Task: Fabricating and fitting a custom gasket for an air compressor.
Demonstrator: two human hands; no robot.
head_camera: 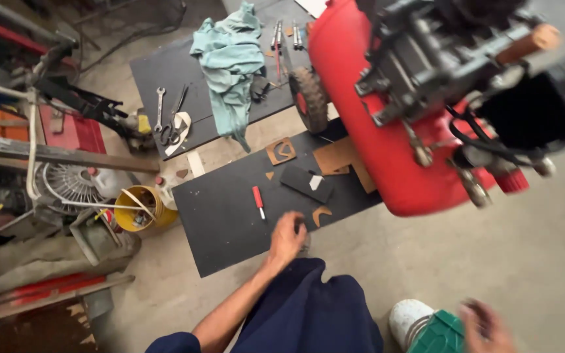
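Two black mats (230, 222); one red screwdriver (257, 201); left hand (287, 238) closed on mat; right hand (488, 327) blurred, grip unclear.

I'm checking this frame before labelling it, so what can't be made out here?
- Left hand, head view: it rests on the black mat; whether the fingers hold anything is hidden by the hand itself.
- Right hand: motion-blurred and cut by the bottom edge; grip unclear.
- Green-and-white object beside it: cut off, kind unclear.
- Motor parts atop the red tank: blurred.
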